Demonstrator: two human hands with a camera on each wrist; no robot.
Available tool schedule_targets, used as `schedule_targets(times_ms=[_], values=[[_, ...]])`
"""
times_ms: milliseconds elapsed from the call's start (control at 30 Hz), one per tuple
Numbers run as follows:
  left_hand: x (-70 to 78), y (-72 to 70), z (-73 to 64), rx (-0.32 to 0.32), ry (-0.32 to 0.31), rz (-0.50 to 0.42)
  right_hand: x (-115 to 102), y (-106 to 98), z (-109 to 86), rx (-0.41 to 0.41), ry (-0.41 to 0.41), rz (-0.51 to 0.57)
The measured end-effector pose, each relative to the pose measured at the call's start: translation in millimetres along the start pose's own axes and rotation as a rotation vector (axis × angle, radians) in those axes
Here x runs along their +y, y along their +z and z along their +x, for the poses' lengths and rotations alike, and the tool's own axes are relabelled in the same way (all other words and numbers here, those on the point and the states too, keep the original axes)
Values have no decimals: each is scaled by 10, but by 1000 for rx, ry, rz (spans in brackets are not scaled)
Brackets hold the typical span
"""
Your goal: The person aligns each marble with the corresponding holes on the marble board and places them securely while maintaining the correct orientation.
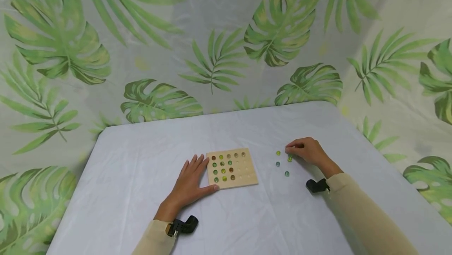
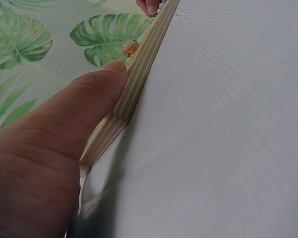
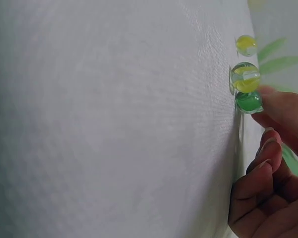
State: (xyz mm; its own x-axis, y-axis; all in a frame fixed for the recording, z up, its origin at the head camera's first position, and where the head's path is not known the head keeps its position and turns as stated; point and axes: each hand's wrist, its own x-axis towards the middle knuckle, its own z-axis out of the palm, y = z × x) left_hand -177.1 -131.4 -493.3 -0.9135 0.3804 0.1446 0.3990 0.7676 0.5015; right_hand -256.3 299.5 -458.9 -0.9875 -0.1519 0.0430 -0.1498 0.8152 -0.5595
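A pale wooden board (image 1: 252, 176) with rows of round hollows lies flat on the white cloth. Glass marbles (image 1: 223, 171) in green, yellow and brown fill its left columns and top row; the hollows at lower right hold none. My left hand (image 1: 190, 180) rests at the board's left side, fingers extended, its thumb (image 2: 102, 82) against the near edge. To the right of the board, my right hand (image 1: 308, 151) has curled fingers and pinches a green marble (image 3: 249, 102) low at the cloth. A yellow-streaked clear marble (image 3: 246, 77) sits right beside that one.
Other loose marbles lie between the board and my right hand: a yellow one (image 1: 278, 153), a bluish one (image 1: 277, 164) and a green one (image 1: 287, 173). The white-covered table (image 1: 141, 161) meets a leaf-patterned curtain (image 1: 212, 51) at the back and sides.
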Motion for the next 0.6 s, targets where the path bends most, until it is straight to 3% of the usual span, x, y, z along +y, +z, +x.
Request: schedule_targets(times_ms=[367, 600], values=[[7, 5, 14, 5, 2, -1, -72, 21, 32, 15, 6, 13], [12, -4, 1, 10, 3, 2, -313, 73, 35, 20, -46, 64]])
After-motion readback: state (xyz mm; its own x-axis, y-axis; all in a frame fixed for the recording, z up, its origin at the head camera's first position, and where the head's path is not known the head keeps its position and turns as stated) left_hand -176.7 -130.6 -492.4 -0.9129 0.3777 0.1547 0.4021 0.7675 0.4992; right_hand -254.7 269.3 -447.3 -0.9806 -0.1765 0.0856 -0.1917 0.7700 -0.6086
